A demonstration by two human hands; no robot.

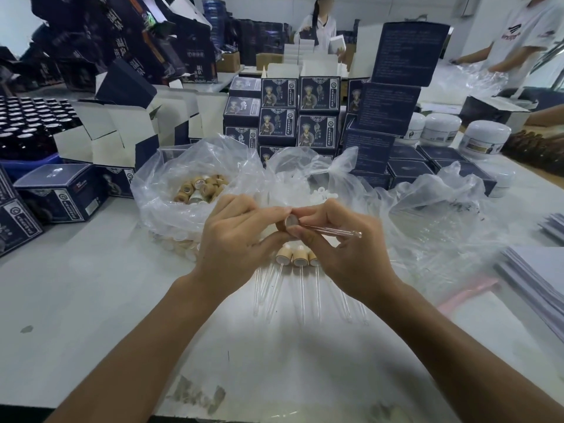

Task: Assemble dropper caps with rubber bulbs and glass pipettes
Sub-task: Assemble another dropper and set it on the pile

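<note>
A tan, wood-look dropper cap (285, 225) with a pale inner face is held above a white worktable (91, 300), its open end turned toward the camera. A clear glass pipette (332, 230) runs from the cap's centre out to the right, its rounded tip free in the air. The left hand (232, 239) curls its fingers round the cap from the left, thumb underneath. The right hand (345, 239) pinches the pipette close to the cap between thumb and forefinger, the other fingers loosely bent behind. Just below the hands, finished droppers (300, 261) lie side by side on the table, caps away from the camera and glass stems pointing toward it. Behind the left hand, an open plastic bag (171, 196) holds loose tan caps (201, 187). Stacked dark blue printed cartons (319, 96) and white jars (485, 141) stand farther back.
</note>
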